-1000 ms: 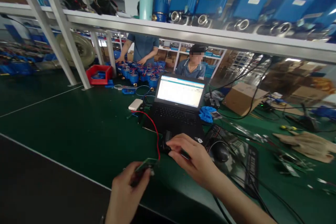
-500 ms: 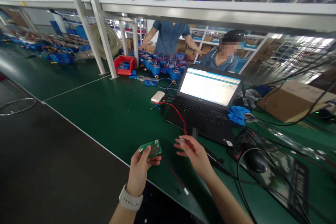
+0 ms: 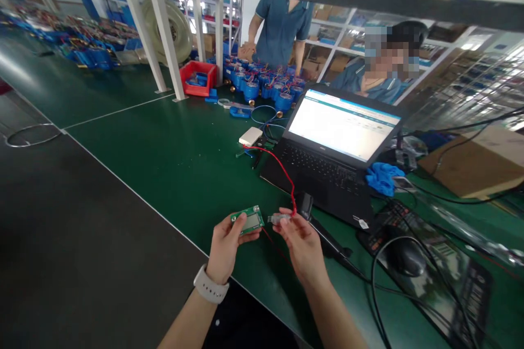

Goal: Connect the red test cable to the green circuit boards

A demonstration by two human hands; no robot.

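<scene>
My left hand grips a green circuit board with a grey display, thumb on its face and fingers beneath. Between the fingertips of my right hand is a pale grey pin connector, its metal pins pointing at the board's right edge. A small gap separates pins and board. A red cable runs from the connector back to a white box by the laptop. Below the board hangs a thin red wire, partly hidden by my right hand.
A laptop stands behind my right hand, with a black handheld scanner in front. To the right lie a mouse on a patterned mat, cables and a blue cloth. Blue meters, a red bin and two people are across the bench.
My right hand has brought the connector close to the board and turned it so its pins show. The camera view has tilted downward. One person across the bench has drawn their arms in.
</scene>
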